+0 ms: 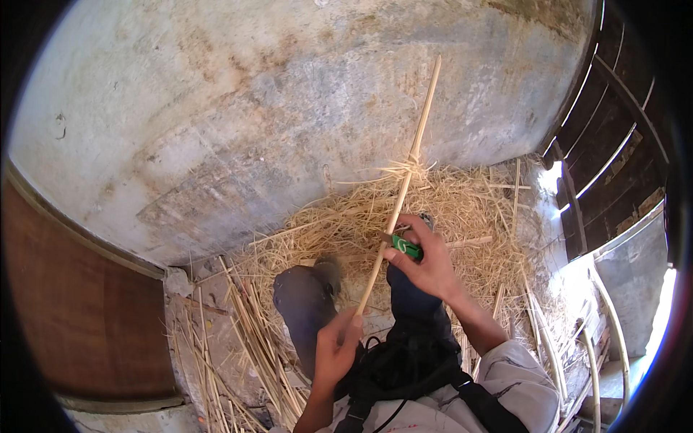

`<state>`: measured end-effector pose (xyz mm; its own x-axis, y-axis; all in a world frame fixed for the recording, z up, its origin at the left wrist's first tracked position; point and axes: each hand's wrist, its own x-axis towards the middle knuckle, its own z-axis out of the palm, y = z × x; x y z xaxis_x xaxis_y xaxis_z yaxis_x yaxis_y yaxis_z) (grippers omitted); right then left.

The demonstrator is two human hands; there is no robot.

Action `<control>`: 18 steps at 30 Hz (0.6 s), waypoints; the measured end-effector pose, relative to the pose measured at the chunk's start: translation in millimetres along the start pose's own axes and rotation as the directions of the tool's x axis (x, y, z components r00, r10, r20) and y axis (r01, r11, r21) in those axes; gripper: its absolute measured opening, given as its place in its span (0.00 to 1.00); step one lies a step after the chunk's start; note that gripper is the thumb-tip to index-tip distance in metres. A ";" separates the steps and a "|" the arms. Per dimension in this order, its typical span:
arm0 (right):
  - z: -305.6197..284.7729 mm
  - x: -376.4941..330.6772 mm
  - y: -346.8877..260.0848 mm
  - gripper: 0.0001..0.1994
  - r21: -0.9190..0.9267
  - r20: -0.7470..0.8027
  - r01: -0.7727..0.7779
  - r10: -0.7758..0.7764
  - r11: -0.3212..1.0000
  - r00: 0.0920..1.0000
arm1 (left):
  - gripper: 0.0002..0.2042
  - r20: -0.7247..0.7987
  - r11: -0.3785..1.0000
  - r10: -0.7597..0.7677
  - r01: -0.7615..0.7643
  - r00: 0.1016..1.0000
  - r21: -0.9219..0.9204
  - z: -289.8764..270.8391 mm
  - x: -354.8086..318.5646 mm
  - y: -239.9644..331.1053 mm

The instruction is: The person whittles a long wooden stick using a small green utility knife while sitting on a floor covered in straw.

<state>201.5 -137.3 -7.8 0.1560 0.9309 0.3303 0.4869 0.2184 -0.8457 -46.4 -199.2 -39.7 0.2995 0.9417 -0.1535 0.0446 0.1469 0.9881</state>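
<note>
Bamboo stick (404, 180) runs diagonally from the lower centre of the frame up toward the upper centre, its thin tip ending against the grey plastered wall (289, 108). Left hand (336, 350), lower centre, is clenched around the bottom end of the stick. Right hand (426, 260), at centre, grips a green-handled knife (406, 247) pressed against the stick about midway along it. Fine curls of shaving cling to the stick just above the knife, at centre-top of the straw-coloured heap.

Progress, as judged: the upper portion looks pale and smooth, so whittling there appears done; the stretch between knife and left hand seems left to work. A deep heap of shavings (462, 209) at centre right suggests considerable stripping already. Split strips (249, 339) lie at lower left on the floor. Dark trousered knees (307, 303) sit beneath the stick.
</note>
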 end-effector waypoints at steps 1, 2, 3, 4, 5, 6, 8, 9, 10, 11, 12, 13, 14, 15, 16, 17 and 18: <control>4.0 -4.3 -4.3 0.31 0.003 -0.005 -0.061 0.061 0.998 0.998 | 0.13 -0.020 0.999 0.030 -0.029 0.999 0.034 1.3 2.3 -0.6; 7.5 -7.0 -3.5 0.34 0.030 -0.058 -0.035 0.037 0.999 0.998 | 0.12 -0.039 0.996 0.060 -0.057 0.997 0.068 2.7 5.2 -2.8; 9.8 -8.7 -1.3 0.37 0.052 -0.111 -0.009 0.014 0.999 0.994 | 0.11 -0.057 0.992 0.090 -0.084 0.994 0.098 4.5 7.5 -3.6; 10.7 -9.1 -0.1 0.40 0.072 -0.163 0.019 -0.007 0.997 0.987 | 0.11 -0.060 0.996 0.064 -0.059 0.996 0.071 4.3 9.1 -2.3; 9.1 -9.1 -1.2 0.36 0.029 -0.152 0.099 -0.093 0.995 0.984 | 0.10 -0.062 0.998 0.037 -0.034 0.997 0.043 3.4 10.7 -0.7; 6.4 -9.9 -2.8 0.33 -0.014 -0.139 0.176 -0.176 0.984 0.975 | 0.10 -0.062 1.000 0.009 -0.008 0.998 0.014 3.3 12.4 0.4; 4.1 -10.4 -1.7 0.26 -0.074 -0.039 0.303 -0.306 0.950 0.951 | 0.10 -0.076 1.000 0.001 -0.002 0.997 -0.019 4.9 14.6 5.0; 5.0 -10.7 1.2 0.22 -0.085 0.045 0.353 -0.350 0.932 0.936 | 0.09 -0.083 0.999 -0.005 0.002 0.997 -0.035 5.4 15.1 6.9; 5.7 -10.8 2.1 0.18 -0.092 0.129 0.402 -0.390 0.911 0.912 | 0.09 -0.101 1.000 0.007 -0.009 0.995 -0.023 6.1 15.3 8.1; 7.8 -14.8 -1.4 0.13 -0.156 0.139 0.408 -0.389 0.900 0.911 | 0.09 -0.118 1.000 0.018 -0.020 0.993 -0.010 7.0 15.3 9.1; 8.8 -18.2 1.0 0.14 -0.185 0.153 0.418 -0.395 0.889 0.906 | 0.09 -0.137 1.000 0.029 -0.029 0.990 0.002 8.2 15.3 9.6; 9.5 -21.2 5.4 0.15 -0.214 0.167 0.429 -0.400 0.878 0.901 | 0.09 -0.150 0.998 0.059 -0.055 0.987 0.025 9.2 16.0 10.2; 10.1 -23.3 7.8 0.16 -0.242 0.181 0.440 -0.405 0.865 0.896 | 0.09 -0.162 0.996 0.088 -0.081 0.983 0.048 10.3 16.9 10.8; 10.3 -24.3 7.7 0.16 -0.261 0.176 0.453 -0.419 0.853 0.891 | 0.09 -0.171 0.992 0.118 -0.107 0.978 0.072 11.5 17.7 11.2; 10.3 -25.1 7.2 0.16 -0.279 0.170 0.465 -0.433 0.840 0.885 | 0.10 -0.177 0.988 0.139 -0.125 0.974 0.086 12.6 18.0 11.1; 10.1 -25.6 6.9 0.17 -0.298 0.165 0.477 -0.447 0.827 0.879 | 0.10 -0.182 0.985 0.159 -0.143 0.970 0.099 13.7 18.2 10.9; 9.8 -25.0 6.5 0.16 -0.307 0.154 0.488 -0.463 0.817 0.873 | 0.10 -0.186 0.980 0.180 -0.160 0.966 0.115 14.2 18.3 11.0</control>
<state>192.4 -156.3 -25.7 -0.2216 0.7567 0.6151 0.7381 0.5424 -0.4013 -26.9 -184.6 -31.7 0.1196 0.9924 0.0288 0.1051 -0.0415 0.9936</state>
